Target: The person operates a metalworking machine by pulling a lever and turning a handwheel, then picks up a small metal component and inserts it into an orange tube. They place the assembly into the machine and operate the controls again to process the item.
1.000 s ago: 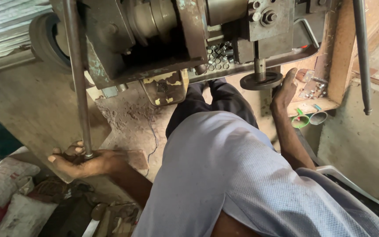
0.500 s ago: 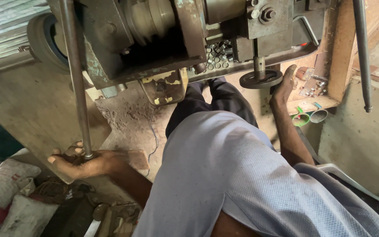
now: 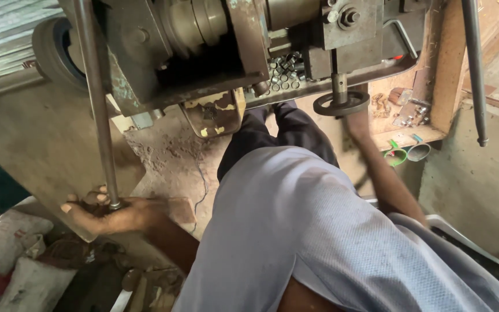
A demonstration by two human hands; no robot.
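I sit at a heavy grey machine (image 3: 203,52), my lap in a pale shirt and dark trousers. My left hand (image 3: 108,215) reaches down to the left and curls around the foot of a long steel rod (image 3: 96,115) that leans up against the machine. My right hand (image 3: 357,124) is raised to the right, blurred, just under a small dark handwheel (image 3: 342,104) on a vertical shaft. Whether its fingers hold the wheel is unclear.
A tyre (image 3: 53,52) stands behind the machine at upper left. White sacks (image 3: 7,231) and scrap lie at lower left. Several small metal parts (image 3: 287,72) fill a tray. A wooden ledge (image 3: 417,136) carries bolts, a green ring (image 3: 397,156) and a metal ring (image 3: 420,151). Another rod (image 3: 475,69) hangs at right.
My right hand has slipped from the handwheel's right rim to just below it and is now blurred. My left hand stays at the rod's foot.
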